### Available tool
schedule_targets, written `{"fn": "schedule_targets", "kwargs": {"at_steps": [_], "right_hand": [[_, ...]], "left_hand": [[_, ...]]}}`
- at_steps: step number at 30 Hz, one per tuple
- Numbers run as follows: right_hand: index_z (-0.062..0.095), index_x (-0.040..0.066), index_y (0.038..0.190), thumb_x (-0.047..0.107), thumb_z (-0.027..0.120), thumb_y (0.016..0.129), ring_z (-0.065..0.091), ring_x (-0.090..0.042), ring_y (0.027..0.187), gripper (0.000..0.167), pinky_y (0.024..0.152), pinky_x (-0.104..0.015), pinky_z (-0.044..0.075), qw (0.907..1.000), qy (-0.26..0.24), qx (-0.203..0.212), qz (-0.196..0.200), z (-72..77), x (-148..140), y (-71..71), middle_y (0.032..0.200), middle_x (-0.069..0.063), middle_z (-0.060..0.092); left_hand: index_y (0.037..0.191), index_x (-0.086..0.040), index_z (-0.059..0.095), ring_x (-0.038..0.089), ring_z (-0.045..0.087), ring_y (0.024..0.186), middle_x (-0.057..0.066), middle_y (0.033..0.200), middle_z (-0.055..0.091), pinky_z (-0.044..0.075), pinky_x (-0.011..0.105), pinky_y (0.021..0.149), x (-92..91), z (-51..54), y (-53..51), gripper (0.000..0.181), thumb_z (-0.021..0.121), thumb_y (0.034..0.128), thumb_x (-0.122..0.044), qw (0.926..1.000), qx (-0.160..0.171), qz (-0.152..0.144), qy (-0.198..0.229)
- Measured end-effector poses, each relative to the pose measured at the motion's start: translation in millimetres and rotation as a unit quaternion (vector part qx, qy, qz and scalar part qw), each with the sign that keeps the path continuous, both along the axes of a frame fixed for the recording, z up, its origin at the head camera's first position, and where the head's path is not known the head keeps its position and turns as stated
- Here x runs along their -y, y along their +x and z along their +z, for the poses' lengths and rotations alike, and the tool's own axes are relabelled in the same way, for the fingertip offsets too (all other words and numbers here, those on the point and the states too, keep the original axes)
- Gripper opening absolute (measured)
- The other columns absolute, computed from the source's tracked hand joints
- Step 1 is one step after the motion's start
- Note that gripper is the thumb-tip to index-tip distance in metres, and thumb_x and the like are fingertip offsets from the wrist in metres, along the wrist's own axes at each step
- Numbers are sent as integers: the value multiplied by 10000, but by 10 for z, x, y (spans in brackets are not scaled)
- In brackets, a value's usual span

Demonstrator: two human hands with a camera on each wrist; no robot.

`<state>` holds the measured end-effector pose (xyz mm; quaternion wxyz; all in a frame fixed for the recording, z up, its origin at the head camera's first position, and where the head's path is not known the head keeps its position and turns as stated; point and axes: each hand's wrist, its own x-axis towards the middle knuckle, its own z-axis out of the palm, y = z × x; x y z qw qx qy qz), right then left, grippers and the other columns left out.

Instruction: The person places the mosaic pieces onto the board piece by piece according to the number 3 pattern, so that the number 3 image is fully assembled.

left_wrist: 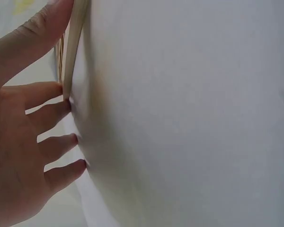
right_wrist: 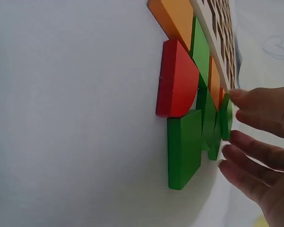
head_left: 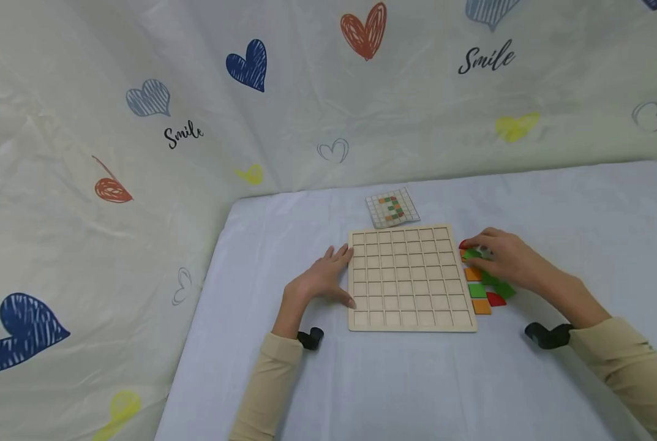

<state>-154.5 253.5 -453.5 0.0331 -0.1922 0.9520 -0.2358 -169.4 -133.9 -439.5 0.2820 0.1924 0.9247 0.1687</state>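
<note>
A wooden grid board [head_left: 411, 277] lies flat on the table. My left hand [head_left: 321, 278] rests at its left edge with fingers and thumb spread; in the left wrist view the thumb touches the board's side [left_wrist: 75, 52] and the fingertips reach down to the cloth. To the right of the board, my right hand [head_left: 507, 257] is over a group of coloured tiles, with a green tile [right_wrist: 226, 118] between its thumb and a finger. Around it lie orange tiles [head_left: 481, 306], a light green tile [head_left: 477, 291], a red rounded tile [right_wrist: 180, 82] and darker green tiles [right_wrist: 184, 149].
A pattern card [head_left: 392, 208] with a printed grid and coloured shapes lies behind the board. White cloth [head_left: 394, 386] covers the table. A curtain with printed hearts [head_left: 248, 64] hangs behind and at the left. Black wrist cameras [head_left: 548, 336] sit near both cuffs.
</note>
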Motion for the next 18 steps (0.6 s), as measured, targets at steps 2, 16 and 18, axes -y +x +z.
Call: {"fn": "schedule_targets", "kwargs": {"at_steps": [2,16,18], "right_hand": [[741,-21,1155,138,816,875,621,-283,926,331,791,-460,595,10000,47,23,-24,-15,3,4,1069,-171,669],[728,-55,1139,111,788,880,610,-336,952,313,842,-541,594,9987,501,73,-66,5,31,-9,1074,-215,672],[729,-55,1135,109,789,881,607,-335,947,308,834,-539,594,9986,519,56,-59,5,38,-17,1068,-212,666]], "left_hand": [[1671,-155,75,279,-84,1607,18,1749,-16,60,457,1320,-8,-34,-14,1252,913,770,-384,10000,5,1,-71],[1671,-169,86,279,-79,1607,14,1747,-6,56,466,1320,-36,-22,-9,1271,931,739,-358,9999,21,154,33],[1670,-155,103,293,-63,1608,26,1747,11,62,472,1319,-38,3,6,1261,933,739,-341,9998,3,165,130]]}}
